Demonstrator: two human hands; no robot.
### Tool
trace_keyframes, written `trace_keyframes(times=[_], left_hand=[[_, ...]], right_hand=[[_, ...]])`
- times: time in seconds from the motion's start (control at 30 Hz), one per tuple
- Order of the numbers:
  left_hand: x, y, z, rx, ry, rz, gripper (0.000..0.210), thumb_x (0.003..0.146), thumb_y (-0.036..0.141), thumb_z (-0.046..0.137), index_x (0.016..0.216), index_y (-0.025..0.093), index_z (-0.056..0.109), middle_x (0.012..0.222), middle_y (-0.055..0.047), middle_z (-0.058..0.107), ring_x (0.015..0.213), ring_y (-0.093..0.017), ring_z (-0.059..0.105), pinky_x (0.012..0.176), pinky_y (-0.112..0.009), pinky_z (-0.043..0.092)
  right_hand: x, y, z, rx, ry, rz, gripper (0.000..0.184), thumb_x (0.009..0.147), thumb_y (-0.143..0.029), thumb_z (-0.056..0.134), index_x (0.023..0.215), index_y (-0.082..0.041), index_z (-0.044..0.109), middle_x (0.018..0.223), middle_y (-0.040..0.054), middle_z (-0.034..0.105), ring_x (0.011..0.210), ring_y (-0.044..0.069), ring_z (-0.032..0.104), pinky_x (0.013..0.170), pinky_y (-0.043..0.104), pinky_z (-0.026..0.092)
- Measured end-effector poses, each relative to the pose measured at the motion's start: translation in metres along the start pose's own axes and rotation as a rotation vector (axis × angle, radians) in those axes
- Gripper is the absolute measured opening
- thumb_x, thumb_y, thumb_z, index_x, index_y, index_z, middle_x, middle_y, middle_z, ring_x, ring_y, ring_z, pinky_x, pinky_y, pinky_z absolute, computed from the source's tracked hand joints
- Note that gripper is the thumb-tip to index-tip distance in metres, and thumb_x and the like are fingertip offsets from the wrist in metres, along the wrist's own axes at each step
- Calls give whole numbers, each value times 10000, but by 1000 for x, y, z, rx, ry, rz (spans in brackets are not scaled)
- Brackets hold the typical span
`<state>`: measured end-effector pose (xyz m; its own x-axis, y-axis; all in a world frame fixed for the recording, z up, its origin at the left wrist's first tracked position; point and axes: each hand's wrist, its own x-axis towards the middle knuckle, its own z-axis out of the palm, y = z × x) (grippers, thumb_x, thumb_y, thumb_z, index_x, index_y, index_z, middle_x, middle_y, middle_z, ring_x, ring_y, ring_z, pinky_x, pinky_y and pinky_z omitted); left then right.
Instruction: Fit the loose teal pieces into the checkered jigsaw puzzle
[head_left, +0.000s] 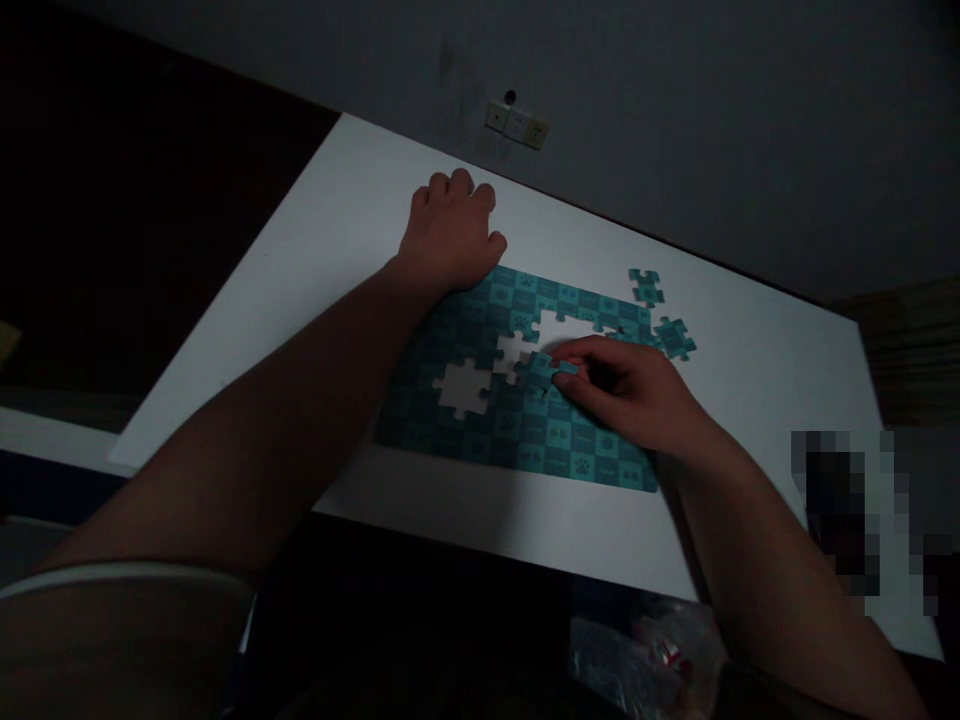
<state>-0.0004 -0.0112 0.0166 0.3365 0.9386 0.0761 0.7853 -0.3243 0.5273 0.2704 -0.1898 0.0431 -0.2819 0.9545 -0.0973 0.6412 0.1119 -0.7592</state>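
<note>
A teal checkered jigsaw puzzle (555, 440) with paw-print squares lies on the white table, with gaps showing white in its middle. My right hand (630, 385) is over the gap right of the middle, its thumb and forefinger pinching a teal puzzle piece (566, 367). Part of that piece is hidden by the fingers, and I cannot tell whether it touches the puzzle below. At the puzzle's upper left edge rests my left hand (454, 230), fingers curled down into a loose fist. Its fingertips are hidden; I see nothing held there.
Two loose puzzle pieces, one farther back (646, 287) and one nearer (674, 338), lie off the puzzle's upper right corner. The white table (780, 400) meets a wall with sockets (516, 124). Clear plastic packaging (637, 655) is below the table's front edge.
</note>
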Motion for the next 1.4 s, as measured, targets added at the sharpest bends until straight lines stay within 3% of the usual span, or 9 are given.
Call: trace_keyframes(times=[0.07, 0.27, 0.33, 0.53, 0.73, 0.9, 1.03, 1.2, 1.4], left_hand=[[0, 1, 0, 6, 7, 4, 942, 845, 668, 713, 1786, 644, 758, 1523, -81, 868, 1738, -650, 427, 1372, -979, 336], [-1, 2, 1, 67, 29, 23, 827, 962, 641, 618, 1753, 492, 809, 1682, -102, 808, 1731, -603, 481, 1438, -907, 381], [-1, 2, 2, 49, 27, 27, 846, 950, 655, 621, 1756, 486, 811, 1682, -116, 806, 1735, -621, 464, 1433, -938, 351], [-3, 5, -3, 2, -13, 10, 1000, 856, 719, 596, 1840, 588, 720, 1631, -89, 822, 1764, -639, 390, 1362, -1003, 313], [-2, 7, -2, 8, -57, 9, 1241, 645, 742, 706, 1883, 688, 647, 1574, -52, 856, 1748, -708, 316, 1236, -1044, 308], [-1, 4, -3, 0, -7, 13, 1047, 730, 768, 657, 1769, 677, 759, 1510, -64, 873, 1718, -639, 396, 1332, -932, 340], [-4, 5, -5, -29, -1, -2, 904, 722, 760, 719, 1620, 747, 823, 1412, -42, 917, 1742, -613, 385, 1268, -907, 372], [-8, 9, -6, -41, -12, -15, 999, 601, 750, 797, 1599, 787, 809, 1404, -39, 919, 1765, -623, 352, 1208, -908, 376], [-7, 7, -5, -40, 4, -19, 965, 657, 808, 778, 1620, 753, 824, 1426, -41, 922, 1778, -601, 358, 1223, -880, 401]], right_hand=[[0, 0, 0, 0, 1, -3, 242, 1076, -552, 961, 1229, -364, 950, 793, -25, 717, 712, 248, 690, 689, 416, 581], [0, 0, 0, -40, -8, -7, 187, 1105, -534, 919, 1219, -389, 949, 822, -10, 746, 736, 277, 717, 724, 451, 603], [0, -1, -1, -51, -12, -11, 192, 1099, -543, 925, 1214, -390, 944, 815, -12, 738, 730, 278, 721, 725, 455, 609], [0, -2, -2, -110, -18, -33, 205, 1115, -571, 916, 1236, -407, 931, 815, -7, 748, 734, 286, 735, 750, 479, 636], [-1, 1, -1, -134, -21, -67, 159, 1146, -476, 875, 1275, -400, 928, 835, -9, 753, 736, 276, 736, 756, 468, 618], [-1, 7, -2, -155, -30, -147, 174, 1184, -441, 838, 1316, -365, 922, 875, 9, 782, 757, 282, 758, 773, 470, 620], [-1, 13, -2, -165, -30, -189, 243, 1218, -532, 824, 1345, -350, 923, 885, 28, 796, 759, 294, 765, 765, 480, 626], [-1, 13, -3, -170, -39, -205, 224, 1223, -485, 810, 1361, -347, 919, 869, 33, 785, 733, 291, 740, 743, 481, 621], [1, 12, -2, -185, -37, -252, 226, 1198, -387, 815, 1388, -301, 902, 883, 14, 782, 742, 258, 737, 757, 441, 600]])
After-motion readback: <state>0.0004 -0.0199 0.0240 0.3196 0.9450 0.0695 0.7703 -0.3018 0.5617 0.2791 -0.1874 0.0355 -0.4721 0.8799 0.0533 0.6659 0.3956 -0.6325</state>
